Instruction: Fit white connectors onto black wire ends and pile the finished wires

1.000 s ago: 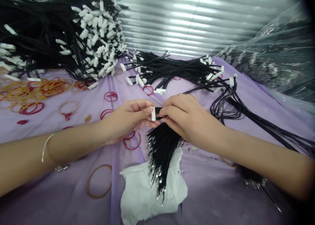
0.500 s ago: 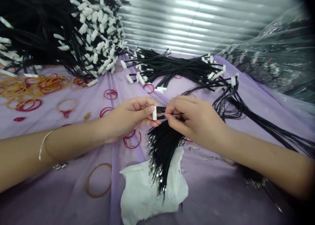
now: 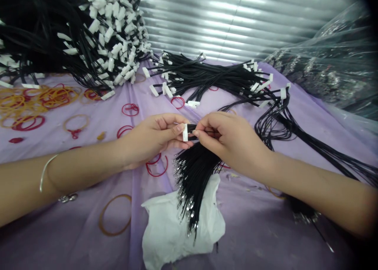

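A white plastic connector [image 3: 185, 132] is pinched between the thumb and fingers of my left hand [image 3: 165, 133]. Black wires run out of its right side. My right hand [image 3: 227, 138] is closed just to the right of the connector, thumb and forefinger pinching a thin black wire [image 3: 193, 132] close to the housing. Whether the wire's tip is inside the connector I cannot tell. Below both hands a bundle of black wires [image 3: 196, 179] with shiny metal terminals fans out over a crumpled white cloth or paper [image 3: 177, 230].
Finished-looking black cables with white connectors [image 3: 206, 79] lie behind my hands. A large heap of similar cables [image 3: 109, 37] rises at the back left. Yellow and red rubber bands [image 3: 44, 98] lie on the purple cloth [image 3: 73, 175]. Clear plastic bags [image 3: 330, 73] stand at the right.
My right hand has moved slightly left, and its fingertips are now nearer the connector. The left hand keeps its hold; the whole view has shifted a little.
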Demonstrator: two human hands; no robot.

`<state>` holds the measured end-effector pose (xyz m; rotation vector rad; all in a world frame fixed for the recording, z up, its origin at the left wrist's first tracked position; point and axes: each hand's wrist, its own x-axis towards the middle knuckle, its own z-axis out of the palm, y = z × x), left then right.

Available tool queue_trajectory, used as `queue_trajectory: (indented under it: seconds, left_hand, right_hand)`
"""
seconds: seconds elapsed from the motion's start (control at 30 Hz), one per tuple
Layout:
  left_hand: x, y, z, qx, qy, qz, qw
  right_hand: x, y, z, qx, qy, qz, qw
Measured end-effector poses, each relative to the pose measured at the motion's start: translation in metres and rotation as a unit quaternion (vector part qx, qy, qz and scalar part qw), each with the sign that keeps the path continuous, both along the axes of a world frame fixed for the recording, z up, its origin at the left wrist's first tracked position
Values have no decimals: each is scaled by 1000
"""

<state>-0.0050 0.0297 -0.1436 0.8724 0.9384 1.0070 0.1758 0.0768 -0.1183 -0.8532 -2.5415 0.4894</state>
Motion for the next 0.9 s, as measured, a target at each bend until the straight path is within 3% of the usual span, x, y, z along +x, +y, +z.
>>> queue_trajectory:
  seconds: [0.9]
  left_hand:
    - [1,1,3,-20,-29,11,999]
  right_hand:
    - [-1,-3,5,-26,-5,-15,1000]
